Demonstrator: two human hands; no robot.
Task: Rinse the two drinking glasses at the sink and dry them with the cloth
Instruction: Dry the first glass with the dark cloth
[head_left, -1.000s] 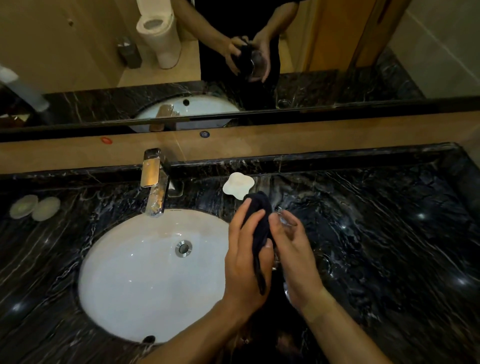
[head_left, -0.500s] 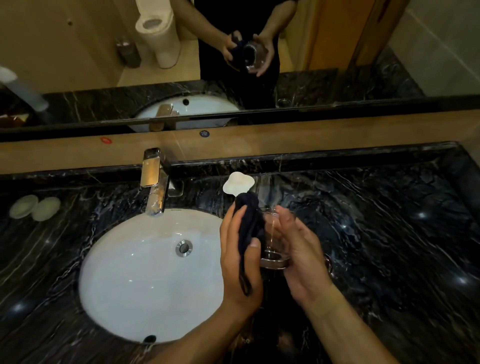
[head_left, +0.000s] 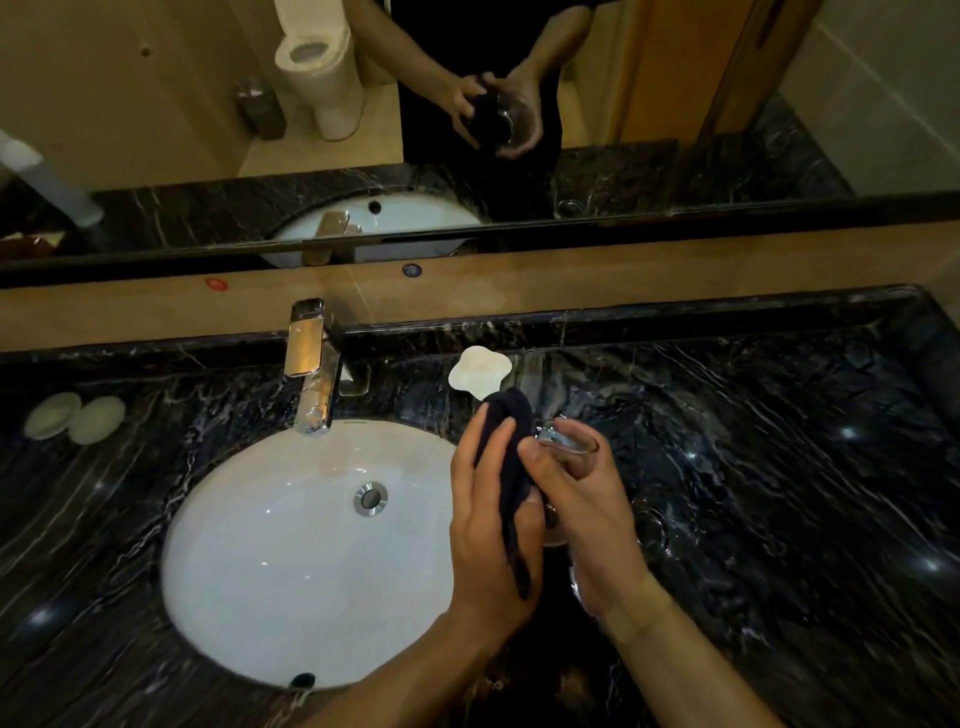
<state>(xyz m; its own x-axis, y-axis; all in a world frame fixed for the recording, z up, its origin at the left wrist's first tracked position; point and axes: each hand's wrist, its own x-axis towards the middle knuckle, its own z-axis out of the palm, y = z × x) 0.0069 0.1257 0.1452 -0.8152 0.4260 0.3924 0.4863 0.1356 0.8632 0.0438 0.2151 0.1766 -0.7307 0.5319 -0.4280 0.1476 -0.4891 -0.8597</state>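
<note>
Black marble counter (head_left: 779, 467): white coaster (head_left: 479, 369), two soap discs (head_left: 75, 418).

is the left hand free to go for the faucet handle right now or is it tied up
Probably not right away. The left hand is closed on the dark cloth, pressed against the glass that the right hand holds. The path across the sink to the faucet handle looks open, though.
</note>
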